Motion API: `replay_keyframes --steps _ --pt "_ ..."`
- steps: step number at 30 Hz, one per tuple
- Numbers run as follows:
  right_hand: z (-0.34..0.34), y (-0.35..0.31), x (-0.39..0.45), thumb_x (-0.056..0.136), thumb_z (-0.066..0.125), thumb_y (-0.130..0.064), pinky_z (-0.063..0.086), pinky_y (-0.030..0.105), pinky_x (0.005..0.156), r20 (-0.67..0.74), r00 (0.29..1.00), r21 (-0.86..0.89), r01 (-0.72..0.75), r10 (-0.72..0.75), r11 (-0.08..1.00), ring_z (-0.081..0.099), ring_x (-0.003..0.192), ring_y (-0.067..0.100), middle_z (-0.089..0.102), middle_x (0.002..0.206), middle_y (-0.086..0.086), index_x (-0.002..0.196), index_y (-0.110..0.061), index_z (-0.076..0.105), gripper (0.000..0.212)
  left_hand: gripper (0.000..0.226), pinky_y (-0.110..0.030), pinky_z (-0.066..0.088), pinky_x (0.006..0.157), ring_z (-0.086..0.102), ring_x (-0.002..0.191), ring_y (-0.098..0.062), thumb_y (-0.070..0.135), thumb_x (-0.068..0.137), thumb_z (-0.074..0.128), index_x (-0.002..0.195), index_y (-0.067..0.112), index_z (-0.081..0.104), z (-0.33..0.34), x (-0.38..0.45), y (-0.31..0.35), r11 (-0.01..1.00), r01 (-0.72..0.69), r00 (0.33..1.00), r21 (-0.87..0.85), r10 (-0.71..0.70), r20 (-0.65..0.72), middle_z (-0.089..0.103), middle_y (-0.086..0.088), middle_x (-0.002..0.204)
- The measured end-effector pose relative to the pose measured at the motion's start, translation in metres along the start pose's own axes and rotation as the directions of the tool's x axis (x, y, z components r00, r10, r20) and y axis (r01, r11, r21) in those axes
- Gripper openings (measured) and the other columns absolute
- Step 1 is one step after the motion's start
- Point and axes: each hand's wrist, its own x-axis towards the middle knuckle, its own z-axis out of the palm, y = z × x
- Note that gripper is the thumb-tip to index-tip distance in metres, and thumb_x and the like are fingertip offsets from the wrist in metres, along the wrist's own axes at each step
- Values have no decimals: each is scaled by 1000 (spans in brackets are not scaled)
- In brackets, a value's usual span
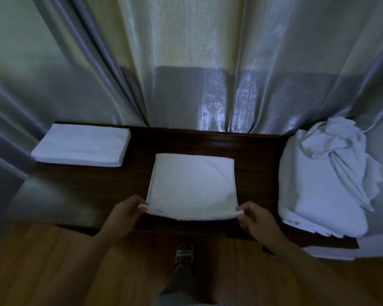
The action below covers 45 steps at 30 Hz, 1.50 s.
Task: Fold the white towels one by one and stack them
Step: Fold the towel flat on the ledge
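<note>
A: Where does it stand?

B: The half-folded towel (191, 185) lies in the middle of the dark worktop (257, 155). The left hand (125, 212) pinches its near left corner and the right hand (255, 218) pinches its near right corner, fingers curled on the cloth, the near edge lifted a little.

A: What could spoil it?

B: I'd say uneven corners. If one hand carries its corner farther than the other, the next fold lands skewed and the layers slide apart. The near edge also sits close to the worktop's front lip, so a slack grip could let it droop over.

A: And the rest?

B: The folded stack (82, 146) sits at the far left, well apart. The unfolded heap (323, 180) on the right overhangs the worktop end; it looks ready to slip if tugged carelessly.
</note>
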Motion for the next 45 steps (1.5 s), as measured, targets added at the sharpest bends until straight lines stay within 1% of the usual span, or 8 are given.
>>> replay_keyframes --steps 14,20,24,27,30,34,38,45 --pt "33 37 -34 90 74 -6 46 24 98 -10 1000 -173 -26 25 984 66 104 16 73 113 3 116 -12 73 26 17 -15 46 67 66 83 -4 10 94 69 99 26 66 44 -35 -44 999 12 1000 37 -11 -24 69 10 89" --pt "26 30 -22 89 76 -9 51 14 79 -44 999 -142 -8 1 990 67 89 -2 70 91 -19 94 -42 63 35 32 -21 49 64 65 82 3 12 92 71 90 41 61 30 -14 -49 1000 9 998 18 -8 -70 68 23 88" --pt "19 21 -11 88 76 -9 56 30 79 -32 999 -148 6 -11 989 67 86 5 71 91 -12 96 -25 70 18 30 -7 41 60 63 79 3 16 96 67 87 43 55 8 8 -37 986 24 987 164 -50 155 65 13 83" --pt "16 11 -7 90 74 -7 56 32 78 48 998 -145 35 -28 989 68 84 5 71 90 -9 97 -18 71 14 12 -12 48 80 62 97 -2 27 100 61 105 38 58 -2 38 -11 953 -51 919 299 -72 387 66 9 114" --pt "20 6 -10 92 70 -6 54 29 81 94 996 -144 5 9 990 67 88 2 72 91 -11 100 -19 71 15 37 -26 42 106 51 132 -16 33 104 53 140 26 53 32 82 40 931 -243 925 274 137 354 51 3 149" --pt "28 10 -17 93 67 -7 53 24 80 130 989 -137 -57 75 989 66 89 3 71 94 -12 104 -23 70 19 56 -45 19 124 11 156 -30 39 108 38 159 20 25 130 139 121 674 -603 785 426 410 463 17 -6 169" --pt "31 15 -21 92 68 -10 46 8 72 148 982 -137 -95 115 986 64 88 0 68 93 -20 106 -35 65 29 72 -52 -4 123 -13 155 -35 51 106 29 162 15 1 202 178 144 608 -567 818 556 335 467 -8 -12 170" --pt "32 18 -27 89 69 -19 43 6 75 115 987 -137 -96 112 986 62 82 -5 66 96 -21 107 -39 65 27 72 -54 0 125 0 155 -38 56 101 14 161 19 8 215 214 132 591 -548 836 592 417 357 9 -11 169"
